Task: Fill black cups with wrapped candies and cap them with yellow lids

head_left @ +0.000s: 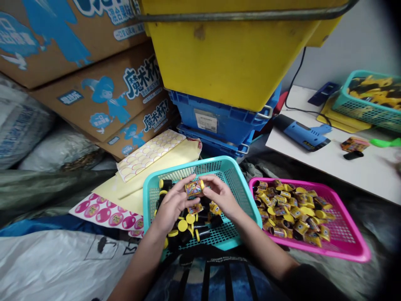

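Both hands meet over a teal basket (233, 169) on my lap. My left hand (171, 205) and my right hand (219, 193) are closed together on one small tube (194, 187) with a yellow cap and a yellow-orange label. Below them in the basket lie several black tubes with yellow caps (188, 228), most unlabelled. To the right, a pink basket (344, 244) is filled with several labelled tubes (294, 213).
Sticker sheets lie to the left: pink round labels (103, 213) and pale backing sheets (150, 152). Cardboard boxes (103, 96), blue crates (219, 121) and a yellow bin (232, 54) stack behind. A white table (332, 161) at right bears a blue tool (302, 133) and another teal basket (369, 104).
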`<control>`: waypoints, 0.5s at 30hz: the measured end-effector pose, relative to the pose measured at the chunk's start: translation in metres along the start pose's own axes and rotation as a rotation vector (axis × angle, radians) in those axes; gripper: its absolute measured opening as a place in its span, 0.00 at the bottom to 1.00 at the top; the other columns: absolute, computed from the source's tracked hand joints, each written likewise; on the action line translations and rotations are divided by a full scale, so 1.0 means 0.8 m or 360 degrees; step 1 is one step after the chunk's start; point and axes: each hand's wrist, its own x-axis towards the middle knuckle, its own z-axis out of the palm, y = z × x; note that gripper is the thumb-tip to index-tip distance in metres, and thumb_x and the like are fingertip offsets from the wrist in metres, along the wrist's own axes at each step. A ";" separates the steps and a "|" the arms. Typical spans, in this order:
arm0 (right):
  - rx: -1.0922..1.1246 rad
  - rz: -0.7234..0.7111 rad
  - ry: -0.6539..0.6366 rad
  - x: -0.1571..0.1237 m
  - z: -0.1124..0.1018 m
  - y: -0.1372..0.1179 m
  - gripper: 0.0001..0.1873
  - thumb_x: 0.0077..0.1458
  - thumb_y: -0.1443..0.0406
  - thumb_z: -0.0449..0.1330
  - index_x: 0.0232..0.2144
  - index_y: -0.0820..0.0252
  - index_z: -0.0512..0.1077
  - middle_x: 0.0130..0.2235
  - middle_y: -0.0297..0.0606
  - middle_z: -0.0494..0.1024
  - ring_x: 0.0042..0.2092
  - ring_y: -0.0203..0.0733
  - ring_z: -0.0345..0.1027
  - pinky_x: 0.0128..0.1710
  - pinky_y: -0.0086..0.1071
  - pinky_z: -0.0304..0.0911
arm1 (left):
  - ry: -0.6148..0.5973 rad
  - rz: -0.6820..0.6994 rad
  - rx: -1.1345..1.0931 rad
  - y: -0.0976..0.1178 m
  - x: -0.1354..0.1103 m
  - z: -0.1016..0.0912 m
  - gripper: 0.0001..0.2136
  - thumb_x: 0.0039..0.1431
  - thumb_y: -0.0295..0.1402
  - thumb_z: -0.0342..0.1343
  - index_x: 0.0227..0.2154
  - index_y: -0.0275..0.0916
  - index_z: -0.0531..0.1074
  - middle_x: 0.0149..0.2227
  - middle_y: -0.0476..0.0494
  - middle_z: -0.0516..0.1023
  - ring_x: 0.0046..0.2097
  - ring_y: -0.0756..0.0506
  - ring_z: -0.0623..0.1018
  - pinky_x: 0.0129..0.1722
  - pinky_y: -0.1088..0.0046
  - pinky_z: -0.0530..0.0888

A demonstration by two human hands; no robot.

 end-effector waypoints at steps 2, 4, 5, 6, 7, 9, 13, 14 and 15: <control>0.0015 -0.0004 -0.0024 0.001 -0.003 -0.003 0.17 0.49 0.56 0.65 0.41 0.52 0.73 0.44 0.37 0.69 0.43 0.40 0.66 0.45 0.39 0.66 | -0.0026 -0.0048 -0.0080 0.000 -0.001 -0.005 0.16 0.55 0.34 0.58 0.47 0.44 0.75 0.55 0.44 0.73 0.49 0.43 0.77 0.42 0.71 0.77; 0.0082 0.0016 -0.0054 0.001 -0.006 -0.003 0.17 0.49 0.56 0.65 0.42 0.52 0.73 0.42 0.37 0.71 0.41 0.40 0.68 0.43 0.38 0.67 | 0.0024 -0.0083 -0.0076 -0.003 0.000 -0.008 0.14 0.53 0.35 0.61 0.43 0.43 0.77 0.50 0.43 0.77 0.45 0.45 0.79 0.41 0.74 0.77; 0.0112 0.0021 -0.0069 0.001 -0.008 -0.003 0.17 0.49 0.56 0.65 0.42 0.52 0.73 0.41 0.36 0.72 0.41 0.39 0.68 0.43 0.37 0.67 | 0.0051 -0.0092 -0.0069 -0.005 0.002 -0.008 0.13 0.51 0.35 0.62 0.41 0.43 0.78 0.47 0.43 0.79 0.42 0.46 0.80 0.40 0.74 0.77; 0.0138 0.0019 -0.0087 0.001 -0.009 -0.002 0.17 0.49 0.56 0.66 0.42 0.53 0.74 0.41 0.36 0.73 0.40 0.39 0.68 0.42 0.37 0.66 | 0.0071 -0.0097 -0.0066 -0.008 0.003 -0.008 0.13 0.49 0.36 0.64 0.39 0.42 0.79 0.44 0.43 0.81 0.40 0.46 0.81 0.39 0.74 0.77; 0.0161 0.0012 -0.0108 0.000 -0.009 -0.002 0.18 0.48 0.56 0.66 0.42 0.53 0.74 0.40 0.36 0.74 0.40 0.39 0.69 0.43 0.36 0.66 | 0.0096 -0.0094 -0.0066 -0.009 0.005 -0.008 0.13 0.47 0.36 0.65 0.37 0.41 0.80 0.41 0.43 0.82 0.38 0.46 0.81 0.37 0.74 0.78; 0.0194 -0.0014 -0.0135 0.000 -0.009 -0.001 0.18 0.47 0.55 0.67 0.41 0.53 0.74 0.40 0.36 0.75 0.40 0.39 0.70 0.44 0.36 0.65 | 0.0148 -0.0077 -0.0065 -0.010 0.006 -0.008 0.13 0.43 0.36 0.67 0.34 0.40 0.80 0.36 0.42 0.83 0.34 0.45 0.81 0.34 0.72 0.78; 0.0170 -0.0056 -0.0091 0.000 -0.006 -0.001 0.20 0.46 0.53 0.67 0.41 0.53 0.74 0.40 0.37 0.75 0.43 0.42 0.69 0.47 0.38 0.64 | 0.0114 -0.0018 -0.0079 -0.001 0.005 -0.008 0.11 0.44 0.36 0.66 0.32 0.38 0.80 0.34 0.43 0.82 0.35 0.45 0.80 0.36 0.69 0.79; 0.0132 -0.0067 -0.0066 0.000 -0.005 -0.001 0.19 0.46 0.54 0.67 0.40 0.53 0.74 0.41 0.37 0.74 0.44 0.42 0.69 0.47 0.39 0.63 | 0.0061 0.0003 -0.0090 0.001 0.004 -0.008 0.11 0.47 0.37 0.64 0.33 0.38 0.79 0.37 0.42 0.81 0.37 0.44 0.80 0.36 0.69 0.79; 0.0090 -0.0076 -0.0051 -0.001 -0.004 -0.001 0.19 0.46 0.55 0.67 0.40 0.53 0.74 0.42 0.37 0.73 0.45 0.43 0.68 0.48 0.39 0.63 | 0.0020 0.0028 -0.0082 0.002 0.004 -0.006 0.12 0.48 0.38 0.63 0.35 0.39 0.78 0.39 0.42 0.80 0.39 0.44 0.80 0.36 0.68 0.79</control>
